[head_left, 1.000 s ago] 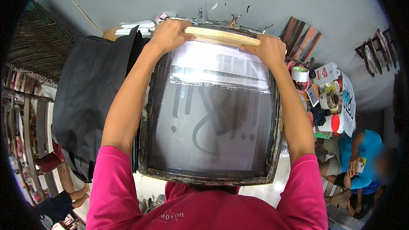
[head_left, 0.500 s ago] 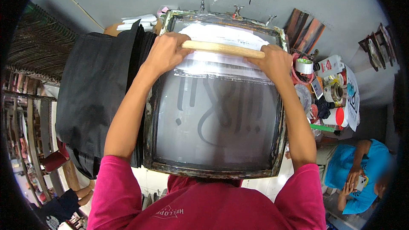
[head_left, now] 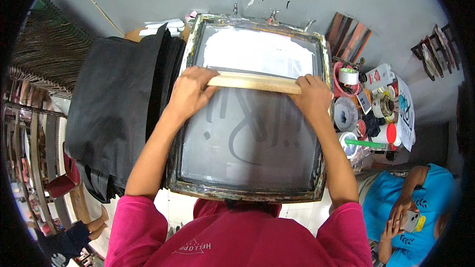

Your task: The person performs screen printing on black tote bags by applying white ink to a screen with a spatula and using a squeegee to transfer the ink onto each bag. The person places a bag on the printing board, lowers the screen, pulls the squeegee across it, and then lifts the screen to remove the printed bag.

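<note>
Wooden bar (head_left: 255,83) pulled nearer the body, both hands on it

Change: a second ago the bar sat at the far end of the screen frame (head_left: 247,196); half a second ago it lay across the white patch (head_left: 247,47). Now it has come to the near edge of that patch, which shows bright and broad beyond the grip. Reads as a stroke toward the body, with the far part of the mesh (head_left: 267,170) covered and the larger part left; my judgement.

Grip: left hand (head_left: 190,91) closed around the bar's left end, fingers over the top, thumb on the near side. Right hand (head_left: 311,94) closed on the right end in much the same way. Neither stands open; whether a blade sits under the bar, cannot tell.

Position: bar spans straight between the two hands, nearly level, inside the frame. Just on the near side of the grip, grey mesh with dark curving shapes (head_left: 240,131). Left of the left hand, a stack of black sheets (head_left: 111,113). Right of the right hand, a tape roll (head_left: 348,76); nearer the body on that side, a white tub (head_left: 348,146) and a green stick (head_left: 366,144).
</note>
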{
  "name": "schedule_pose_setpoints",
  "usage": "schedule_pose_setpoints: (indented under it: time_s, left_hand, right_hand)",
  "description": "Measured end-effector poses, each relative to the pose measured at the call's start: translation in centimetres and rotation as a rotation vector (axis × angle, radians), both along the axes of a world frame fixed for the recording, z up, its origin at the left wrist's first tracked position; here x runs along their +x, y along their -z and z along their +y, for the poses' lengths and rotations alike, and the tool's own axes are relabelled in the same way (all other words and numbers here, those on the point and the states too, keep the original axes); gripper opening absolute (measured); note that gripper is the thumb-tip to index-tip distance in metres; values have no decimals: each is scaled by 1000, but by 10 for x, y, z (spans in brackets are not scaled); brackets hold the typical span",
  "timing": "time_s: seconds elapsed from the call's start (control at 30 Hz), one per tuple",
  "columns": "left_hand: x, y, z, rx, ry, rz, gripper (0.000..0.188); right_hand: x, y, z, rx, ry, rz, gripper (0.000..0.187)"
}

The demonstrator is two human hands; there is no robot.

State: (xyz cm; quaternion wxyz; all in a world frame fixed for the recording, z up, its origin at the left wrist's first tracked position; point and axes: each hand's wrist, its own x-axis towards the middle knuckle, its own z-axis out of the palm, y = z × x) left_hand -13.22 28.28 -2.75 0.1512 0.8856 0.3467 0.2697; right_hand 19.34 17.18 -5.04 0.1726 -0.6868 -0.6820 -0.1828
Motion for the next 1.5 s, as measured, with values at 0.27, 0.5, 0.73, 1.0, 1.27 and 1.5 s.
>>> schedule_pose_setpoints:
  time_s: [0.27,0.5,0.73,1.0,1.27,1.5]
  left_hand:
    - [-36,-40,-103,-284,-317,-232,80]
    - [-106,-17,-215,-434,-189,142,123]
    - [-127,32,-246,-207,-324,329,121]
    - [-154,83,-259,160,-231,339,117]
    - [-153,27,-239,588,-360,29,127]
    - [-92,-145,-170,692,-340,-246,134]
  right_hand:
    - [12,-22,-2,85,-7,57,34]
    - [46,-43,107,-83,42,35,51]
    - [59,-60,183,-404,31,105,72]
    - [64,-61,165,-93,36,141,77]
    - [-60,-237,-77,80,-239,240,46]
    - [-115,-242,-190,182,-130,284,32]
